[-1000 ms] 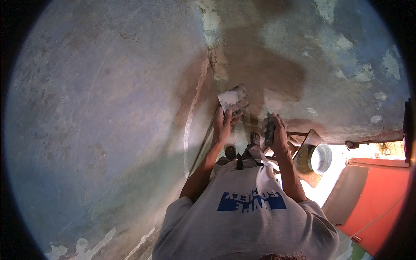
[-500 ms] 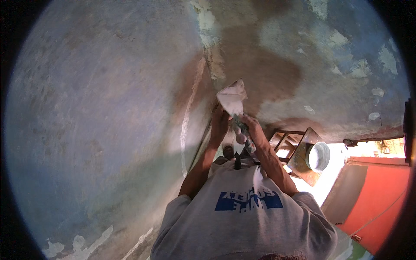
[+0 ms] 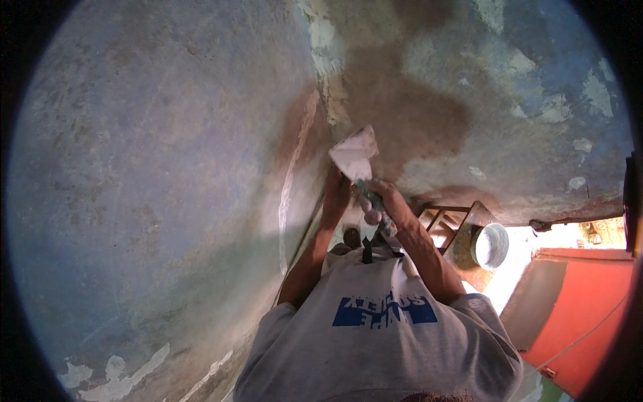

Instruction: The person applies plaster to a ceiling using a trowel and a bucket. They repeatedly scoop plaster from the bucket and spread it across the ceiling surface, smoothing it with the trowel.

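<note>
In my right hand [image 3: 383, 193] is a putty knife [image 3: 355, 155] with a broad blade coated in pale filler. My fingers wrap its dark, stained handle, and the blade points up and slightly left. Close beside the base of the blade is my left hand [image 3: 337, 190], closed and in shadow. The blade and handle partly cover its fingers, so whatever it grips is hidden. Both hands are in front of my chest, near the corner where two worn walls meet. A white filler line [image 3: 289, 184] runs down the left wall [image 3: 167, 154].
A wooden ladder or stool [image 3: 462, 231] stands at the right, with a pale bucket [image 3: 491, 246] on it. The right wall [image 3: 455, 74] has brown damp-looking areas and white patches. Farther right are a red-orange wall [image 3: 583, 321] and a bright opening.
The putty knife blade has shifted slightly left and down and tilted a little more to the left. Both hands stay close together, with the right hand still on the handle.
</note>
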Demonstrator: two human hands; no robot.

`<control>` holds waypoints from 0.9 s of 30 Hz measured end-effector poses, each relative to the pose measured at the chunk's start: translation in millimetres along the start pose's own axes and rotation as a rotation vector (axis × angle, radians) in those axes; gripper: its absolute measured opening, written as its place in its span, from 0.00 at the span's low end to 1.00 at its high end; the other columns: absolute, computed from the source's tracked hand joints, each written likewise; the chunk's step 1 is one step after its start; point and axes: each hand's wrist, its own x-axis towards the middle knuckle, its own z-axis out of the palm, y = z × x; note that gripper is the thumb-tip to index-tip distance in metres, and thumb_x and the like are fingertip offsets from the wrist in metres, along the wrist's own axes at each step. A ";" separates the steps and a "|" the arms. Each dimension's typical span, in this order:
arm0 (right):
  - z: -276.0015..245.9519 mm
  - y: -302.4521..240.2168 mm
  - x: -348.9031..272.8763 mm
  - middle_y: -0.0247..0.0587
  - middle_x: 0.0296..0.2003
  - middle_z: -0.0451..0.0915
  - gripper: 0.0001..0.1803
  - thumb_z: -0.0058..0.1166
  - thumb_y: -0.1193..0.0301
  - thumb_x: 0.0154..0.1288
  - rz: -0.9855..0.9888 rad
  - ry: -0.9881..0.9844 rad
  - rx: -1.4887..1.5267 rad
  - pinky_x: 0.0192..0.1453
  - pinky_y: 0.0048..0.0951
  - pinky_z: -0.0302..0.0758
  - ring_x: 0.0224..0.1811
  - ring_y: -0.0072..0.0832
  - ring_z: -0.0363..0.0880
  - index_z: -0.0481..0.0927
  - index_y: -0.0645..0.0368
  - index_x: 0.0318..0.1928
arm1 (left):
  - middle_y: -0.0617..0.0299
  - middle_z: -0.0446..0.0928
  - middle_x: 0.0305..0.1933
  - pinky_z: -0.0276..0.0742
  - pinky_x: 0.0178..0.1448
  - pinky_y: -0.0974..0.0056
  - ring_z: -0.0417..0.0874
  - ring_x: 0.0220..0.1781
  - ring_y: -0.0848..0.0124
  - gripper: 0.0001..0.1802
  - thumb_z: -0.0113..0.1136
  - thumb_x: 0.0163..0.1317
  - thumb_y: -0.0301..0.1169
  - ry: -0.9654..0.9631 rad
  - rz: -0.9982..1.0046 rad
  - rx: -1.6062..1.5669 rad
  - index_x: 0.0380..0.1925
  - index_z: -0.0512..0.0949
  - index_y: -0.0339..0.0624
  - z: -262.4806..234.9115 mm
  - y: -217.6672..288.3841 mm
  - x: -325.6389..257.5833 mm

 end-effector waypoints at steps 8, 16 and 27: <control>-8.1 -3.7 13.0 0.34 0.17 0.71 0.14 0.42 0.62 0.70 0.062 0.050 0.065 0.10 0.20 0.59 0.08 0.18 0.61 0.73 0.60 0.38 | 0.58 0.74 0.53 0.74 0.55 0.63 0.75 0.55 0.68 0.17 0.44 0.69 0.26 0.077 -0.144 -0.296 0.55 0.70 0.35 4.1 -6.1 -3.9; -31.6 -5.7 28.4 0.32 0.19 0.71 0.15 0.41 0.64 0.69 0.100 0.030 0.324 0.10 0.18 0.60 0.09 0.18 0.61 0.74 0.62 0.44 | 0.55 0.72 0.56 0.72 0.62 0.53 0.79 0.54 0.60 0.29 0.51 0.70 0.45 -0.033 -0.105 -0.307 0.63 0.63 0.38 -2.4 6.8 -6.4; -71.6 -5.5 53.6 0.39 0.33 0.81 0.21 0.42 0.57 0.70 -0.050 0.200 0.109 0.28 0.28 0.72 0.27 0.21 0.73 0.77 0.62 0.48 | 0.54 0.72 0.56 0.76 0.58 0.59 0.79 0.54 0.63 0.28 0.51 0.70 0.43 0.048 0.035 -0.184 0.63 0.63 0.36 1.7 -0.3 -12.4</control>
